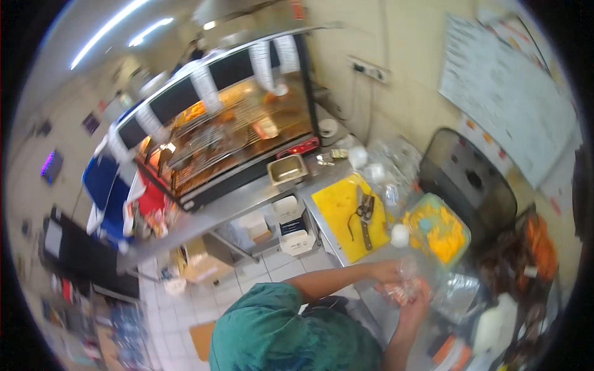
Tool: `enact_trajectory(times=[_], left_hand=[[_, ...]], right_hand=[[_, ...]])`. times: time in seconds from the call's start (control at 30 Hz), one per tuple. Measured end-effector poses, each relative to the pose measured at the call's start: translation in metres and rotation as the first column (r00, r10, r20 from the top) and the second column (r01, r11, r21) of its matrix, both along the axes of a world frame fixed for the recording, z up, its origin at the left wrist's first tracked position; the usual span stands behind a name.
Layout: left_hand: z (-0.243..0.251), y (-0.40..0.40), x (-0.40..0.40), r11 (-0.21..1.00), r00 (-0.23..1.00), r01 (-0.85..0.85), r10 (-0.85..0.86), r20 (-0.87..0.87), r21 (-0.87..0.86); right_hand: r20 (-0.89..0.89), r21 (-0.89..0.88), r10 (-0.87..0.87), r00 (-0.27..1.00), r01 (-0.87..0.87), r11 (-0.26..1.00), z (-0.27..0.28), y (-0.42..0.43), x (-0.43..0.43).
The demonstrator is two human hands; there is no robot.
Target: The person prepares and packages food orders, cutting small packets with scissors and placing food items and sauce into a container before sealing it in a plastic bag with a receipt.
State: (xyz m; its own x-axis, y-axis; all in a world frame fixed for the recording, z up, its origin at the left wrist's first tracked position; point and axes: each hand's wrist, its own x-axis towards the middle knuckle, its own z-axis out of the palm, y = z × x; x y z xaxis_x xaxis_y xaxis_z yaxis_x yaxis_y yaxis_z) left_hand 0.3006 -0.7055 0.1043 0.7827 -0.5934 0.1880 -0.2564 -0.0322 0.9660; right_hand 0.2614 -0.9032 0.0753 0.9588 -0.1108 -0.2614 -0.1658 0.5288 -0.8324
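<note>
Both hands meet over the metal counter at the lower right. My left hand [389, 271] grips one side of a crinkled clear plastic bag [403, 290] with something pinkish-orange in it; blur hides what. From the other side, my right hand [417, 300] grips the same bag. Just beyond them stands a clear plastic tub [465, 243] with yellow-orange pieces [443, 234], perhaps cheese. A yellow cutting board [332, 208] lies to the left, bearing a knife [366, 234] and dark-handled scissors [366, 206]. Between board and tub is a small white round container [400, 235].
A lit glass food warmer [232, 125] with paper slips hung along its top stands at the back left. Near it is a metal pan [287, 169]. White takeaway boxes [296, 236] sit below the counter. Clear plastic packaging [457, 294] lies right of my hands; a grey bin [468, 181] stands behind the tub.
</note>
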Motion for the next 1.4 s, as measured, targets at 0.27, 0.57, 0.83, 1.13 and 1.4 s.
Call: enact_trajectory(times=[0.27, 0.57, 0.83, 1.13, 1.4], left_hand=[[-0.025, -0.020, -0.040, 0.922, 0.920, -0.385, 0.387, -0.060, 0.045], [0.000, -0.043, -0.052, 0.885, 0.873, -0.464, 0.452, -0.182, -0.032], [-0.018, 0.089, -0.053, 0.961, 0.974, -0.217, 0.203, 0.099, 0.169], [-0.262, 0.395, -0.419, 0.222, -0.123, -0.541, 0.933, -0.338, 0.811], [-0.270, 0.257, -0.490, 0.102, -0.545, -0.755, 0.450, -0.707, 0.647]], right_hand=[[0.137, -0.461, 0.288, 0.948, -0.197, 0.865, -0.008, 0.014, -0.016], [0.336, -0.736, 0.177, 0.925, 0.141, 0.662, -0.038, 0.008, -0.015], [0.564, -0.669, -0.121, 0.817, 0.538, 0.513, 0.010, 0.010, 0.012], [0.517, -0.784, 0.848, 0.117, -0.333, 0.524, 0.151, 0.433, 0.006], [0.493, -0.811, 0.822, -0.285, -0.493, 0.316, 0.219, 0.663, -0.051]])
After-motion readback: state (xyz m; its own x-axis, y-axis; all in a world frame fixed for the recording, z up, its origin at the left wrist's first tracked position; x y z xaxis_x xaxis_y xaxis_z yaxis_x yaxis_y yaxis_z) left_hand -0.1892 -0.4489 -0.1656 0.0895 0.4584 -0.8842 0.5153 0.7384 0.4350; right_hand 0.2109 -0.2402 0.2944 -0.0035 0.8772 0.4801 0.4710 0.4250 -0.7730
